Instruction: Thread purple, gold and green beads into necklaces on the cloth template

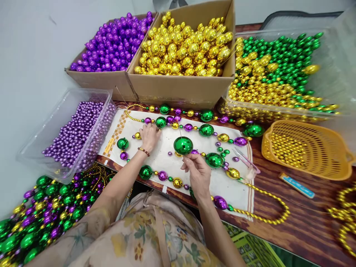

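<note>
My left hand [149, 135] rests fingers-down on the white cloth [167, 155], pinched on beads of a strand near a green ball [160, 122]. My right hand [196, 171] is closed in a pinch just below a large green ball [183, 145]; a thin needle or thread rises from the ball. Around both hands a bead strand [205, 129] of green, purple and gold balls loops over the cloth. Small loose beads lie to the right of the large ball.
Cardboard boxes of purple balls [114, 40] and gold balls [183, 44] stand at the back. A clear bin [280, 70] holds green and gold beads, a clear tray [75, 133] small purple beads. An orange basket [306, 148], scissors [246, 159], a blue tool [297, 185] and finished strands [41, 215] lie around.
</note>
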A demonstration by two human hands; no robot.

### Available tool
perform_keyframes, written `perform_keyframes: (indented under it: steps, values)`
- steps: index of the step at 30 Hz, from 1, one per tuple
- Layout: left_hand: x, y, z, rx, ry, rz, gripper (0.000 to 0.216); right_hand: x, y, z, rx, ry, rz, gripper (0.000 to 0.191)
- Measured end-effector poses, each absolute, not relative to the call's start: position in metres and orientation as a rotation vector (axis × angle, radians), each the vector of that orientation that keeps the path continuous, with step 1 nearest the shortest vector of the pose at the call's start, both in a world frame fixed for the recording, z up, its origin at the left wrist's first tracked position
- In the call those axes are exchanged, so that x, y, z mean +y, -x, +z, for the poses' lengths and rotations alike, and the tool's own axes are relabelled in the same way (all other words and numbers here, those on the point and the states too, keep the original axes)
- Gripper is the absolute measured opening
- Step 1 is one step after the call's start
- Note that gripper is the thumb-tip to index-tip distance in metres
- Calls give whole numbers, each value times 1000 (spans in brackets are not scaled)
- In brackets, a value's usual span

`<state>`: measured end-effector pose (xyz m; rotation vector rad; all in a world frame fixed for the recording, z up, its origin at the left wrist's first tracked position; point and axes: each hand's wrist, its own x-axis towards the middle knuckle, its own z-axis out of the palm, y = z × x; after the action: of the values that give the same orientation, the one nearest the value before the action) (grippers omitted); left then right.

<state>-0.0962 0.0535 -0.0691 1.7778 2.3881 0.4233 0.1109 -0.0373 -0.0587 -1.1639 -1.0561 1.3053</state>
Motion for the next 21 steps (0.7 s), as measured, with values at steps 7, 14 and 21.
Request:
perform_keyframes:
  steps: [7, 14, 21]
  values:
    - [32, 114, -42, 1634, -1042, 1294, 14, -38, -109, -61, -1271, 1179, 1295, 13]
    - [-3, 121, 1, 1010, -449, 1409, 25, -43, -99, -54, -1474, 1102, 1263, 13]
    - [-7, 122, 0, 888, -260, 1434, 14, -47, -98, -50, -1566, 1112, 1231, 14]
